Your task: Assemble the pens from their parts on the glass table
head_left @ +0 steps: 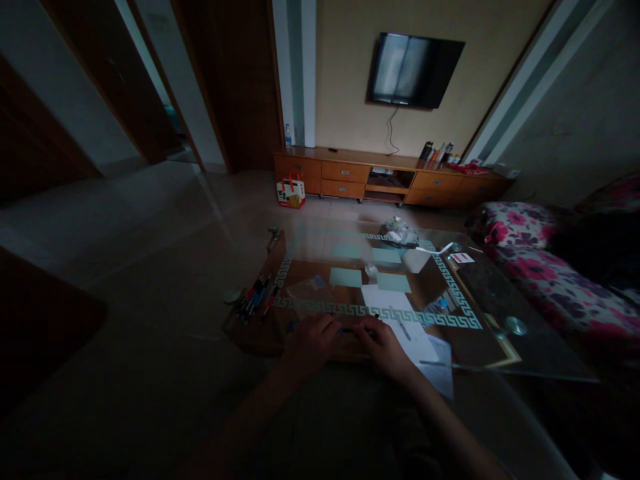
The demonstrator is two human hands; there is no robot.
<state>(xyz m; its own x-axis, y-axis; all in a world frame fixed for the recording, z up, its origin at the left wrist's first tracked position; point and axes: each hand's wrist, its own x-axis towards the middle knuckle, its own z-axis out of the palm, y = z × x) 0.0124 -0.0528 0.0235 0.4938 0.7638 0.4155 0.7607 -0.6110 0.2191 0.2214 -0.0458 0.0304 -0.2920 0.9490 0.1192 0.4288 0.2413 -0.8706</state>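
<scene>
Over the near edge of the glass table [345, 290], my left hand [313, 341] is closed around one part of a slim dark and blue pen [346, 330]. My right hand [383, 343] pinches the pen's other part, a short gap to the right. The fingers cover most of it, and dim light blurs the detail. To the left lies a bunch of pens [254, 298] in black, blue and red. White paper sheets [413, 337] lie just right of my right hand, with a grey pen-like strip [404, 330] on them.
A clear plastic bag [307, 288] lies beyond my left hand. On the table's right stand a bottle with a blue cap [443, 305] and a red-and-white card [462, 257]; a crumpled plastic bag [400, 230] sits at its far side. A flowered sofa [540, 267] flanks the right.
</scene>
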